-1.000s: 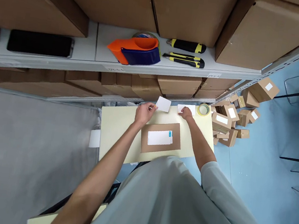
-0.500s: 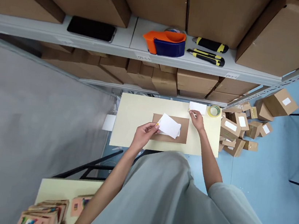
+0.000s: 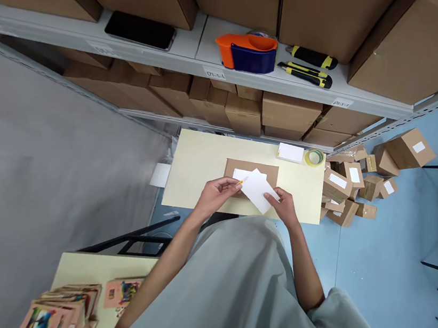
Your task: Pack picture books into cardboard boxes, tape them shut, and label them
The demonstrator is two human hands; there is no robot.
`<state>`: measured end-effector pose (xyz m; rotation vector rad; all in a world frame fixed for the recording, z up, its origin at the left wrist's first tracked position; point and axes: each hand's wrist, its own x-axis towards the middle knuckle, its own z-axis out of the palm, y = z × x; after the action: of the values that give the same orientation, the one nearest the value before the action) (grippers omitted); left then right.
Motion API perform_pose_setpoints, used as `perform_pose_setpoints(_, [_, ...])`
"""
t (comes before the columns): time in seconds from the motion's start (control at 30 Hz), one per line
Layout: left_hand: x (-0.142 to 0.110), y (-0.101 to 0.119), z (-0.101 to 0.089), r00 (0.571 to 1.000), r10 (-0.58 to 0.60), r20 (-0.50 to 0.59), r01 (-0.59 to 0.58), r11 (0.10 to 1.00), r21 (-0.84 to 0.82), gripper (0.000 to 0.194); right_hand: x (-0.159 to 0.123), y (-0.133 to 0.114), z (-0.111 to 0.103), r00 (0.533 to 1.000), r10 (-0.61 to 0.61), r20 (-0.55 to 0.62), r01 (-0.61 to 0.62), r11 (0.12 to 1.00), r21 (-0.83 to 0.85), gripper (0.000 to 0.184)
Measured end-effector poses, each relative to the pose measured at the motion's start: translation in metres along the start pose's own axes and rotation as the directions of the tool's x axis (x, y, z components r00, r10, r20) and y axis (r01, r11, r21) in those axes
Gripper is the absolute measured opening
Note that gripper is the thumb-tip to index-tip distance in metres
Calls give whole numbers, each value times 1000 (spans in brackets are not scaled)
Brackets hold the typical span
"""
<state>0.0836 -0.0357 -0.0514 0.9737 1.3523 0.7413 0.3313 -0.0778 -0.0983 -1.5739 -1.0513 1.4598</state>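
My left hand (image 3: 218,195) pinches the left corner of a white paper sheet (image 3: 256,190), where a small yellow mark shows at the fingertips. On the sheet's right corner my right hand (image 3: 284,207) is closed, its thumb lying on top. The sheet is tilted above a flat brown cardboard piece or box (image 3: 251,166), whose front part is hidden by the sheet and hands. Partly covered by the sheet, a white label (image 3: 238,173) lies on the cardboard. Farther back stands a stack of white sheets (image 3: 290,152), beside a roll of tape (image 3: 315,157).
A pale table (image 3: 198,166) carries these things. Above it, a shelf (image 3: 201,54) holds boxes, a phone (image 3: 140,30), an orange and blue tape dispenser (image 3: 249,53) and cutters (image 3: 307,74). Labelled cartons (image 3: 337,183) are piled at right. Pink printed packets (image 3: 62,310) lie lower left.
My right hand has come from the white stack down to the sheet and taken its right corner. My left hand has shifted slightly right, and the sheet has moved toward me, uncovering the label.
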Motion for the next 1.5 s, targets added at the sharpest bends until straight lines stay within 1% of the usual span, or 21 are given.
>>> perform_pose_setpoints(0.1, [-7, 14, -7, 999, 34, 35, -34, 999, 0, 59, -9, -12, 0, 997, -18, -70, 19, 1000, 11, 52])
perform_pose_setpoints(0.23, [-16, 27, -10, 996, 78, 48, -79, 997, 8, 49, -25, -25, 0, 993, -55, -107, 55, 998, -5, 53])
perform_pose_setpoints(0.47, [-25, 31, -10, 990, 137, 29, -137, 991, 9, 29, -46, -40, 5, 985, -79, -153, 79, 997, -4, 52])
perform_pose_setpoints(0.7, [-31, 23, -12, 989, 142, 42, -142, 990, 13, 34, -57, -44, 14, 988, -63, -139, 66, 998, 15, 56])
perform_pose_setpoints(0.8, [-34, 23, -11, 988, 150, 36, -150, 989, 8, 31, -61, -43, 14, 990, -55, -133, 57, 998, 16, 57])
perform_pose_setpoints(0.93, [-38, 26, -11, 986, 166, 20, -166, 986, -4, 27, -66, -41, 11, 992, -46, -120, 45, 999, -7, 57])
perform_pose_setpoints(1.13, [-44, 28, -12, 982, 187, 18, -187, 982, 37, 29, -69, -41, 4, 995, -66, -81, 66, 998, 0, 57])
perform_pose_setpoints(1.33, [-50, 31, -11, 977, 194, 87, -202, 975, 88, 35, -74, -39, -3, 996, -64, -60, 64, 998, 5, 57])
perform_pose_setpoints(1.5, [-56, 30, -10, 976, 192, 103, -199, 977, 71, 34, -78, -39, -5, 999, -43, -30, 44, 998, 38, 57])
